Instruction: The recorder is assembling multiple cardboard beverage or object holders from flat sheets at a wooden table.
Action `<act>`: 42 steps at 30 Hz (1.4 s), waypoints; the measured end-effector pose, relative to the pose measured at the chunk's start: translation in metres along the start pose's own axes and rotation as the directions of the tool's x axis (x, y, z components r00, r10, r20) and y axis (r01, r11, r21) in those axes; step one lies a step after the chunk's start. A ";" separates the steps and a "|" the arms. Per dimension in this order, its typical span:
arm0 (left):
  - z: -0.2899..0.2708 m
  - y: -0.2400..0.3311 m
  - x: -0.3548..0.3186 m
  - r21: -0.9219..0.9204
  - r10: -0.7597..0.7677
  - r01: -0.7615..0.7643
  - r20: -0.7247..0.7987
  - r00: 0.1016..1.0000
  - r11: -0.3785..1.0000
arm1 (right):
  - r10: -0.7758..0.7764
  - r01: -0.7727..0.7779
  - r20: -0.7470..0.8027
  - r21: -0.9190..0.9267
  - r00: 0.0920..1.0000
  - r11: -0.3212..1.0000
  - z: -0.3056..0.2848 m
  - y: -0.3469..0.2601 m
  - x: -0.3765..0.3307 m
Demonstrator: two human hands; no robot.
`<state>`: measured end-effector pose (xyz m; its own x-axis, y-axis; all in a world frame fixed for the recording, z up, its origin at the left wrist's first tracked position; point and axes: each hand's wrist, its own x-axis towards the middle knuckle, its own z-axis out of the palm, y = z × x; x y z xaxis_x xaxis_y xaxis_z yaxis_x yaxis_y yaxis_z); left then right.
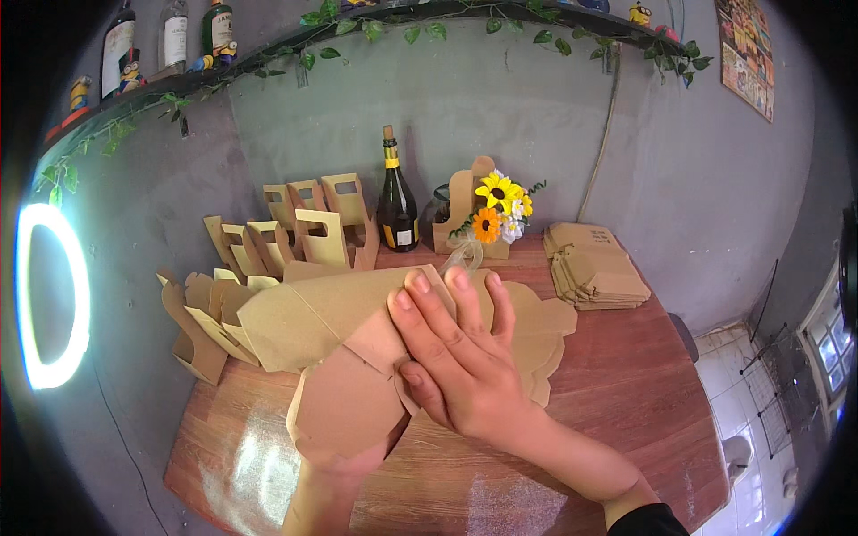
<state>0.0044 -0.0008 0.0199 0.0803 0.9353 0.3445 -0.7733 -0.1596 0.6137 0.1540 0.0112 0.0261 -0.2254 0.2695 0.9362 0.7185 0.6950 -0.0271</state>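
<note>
A brown cardboard box blank [344,308] with crease lines and a rounded flap is raised and tilted over the table in front of me. My right hand [465,357] lies flat on its right part, fingers stretched out and slightly apart, thumb near a fold. My left hand [360,457] reaches up under the rounded flap and bears the blank from below; its fingers are hidden behind the cardboard. Just beyond my right hand, more flat cardboard blanks [547,330] with scalloped edges lie on the table.
Folded cardboard carriers with handle holes [323,237] stand at the back left. Behind are a dark corked bottle [398,201] and a carrier with artificial flowers [500,210]. A stack of flat cardboard [594,268] lies at the right of the wooden table [626,402]. A ring light [54,295] glows left.
</note>
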 end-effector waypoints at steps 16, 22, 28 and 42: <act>-0.030 -0.007 0.000 0.223 -0.018 -0.031 0.213 0.977 0.974 | -0.101 0.097 0.083 0.051 0.991 0.994 0.009 0.001 -0.008; -0.023 -0.010 0.000 -0.114 -0.007 0.030 0.197 0.980 0.993 | -0.086 0.075 0.136 0.085 0.987 0.994 0.016 -0.003 -0.015; -0.040 -0.015 -0.003 0.708 0.186 -0.321 0.265 0.946 0.629 | -0.063 0.047 0.093 0.163 0.994 0.986 0.019 -0.009 -0.015; -0.050 -0.023 0.004 0.951 0.269 -0.290 0.253 0.929 0.110 | -0.058 0.016 0.111 0.349 0.992 0.937 0.015 -0.020 -0.013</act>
<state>-0.0091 0.0218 -0.0283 0.0256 0.7467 0.6647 0.4896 -0.5891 0.6428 0.1324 0.0041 0.0095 -0.3382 0.3007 0.8918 0.4403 0.8880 -0.1324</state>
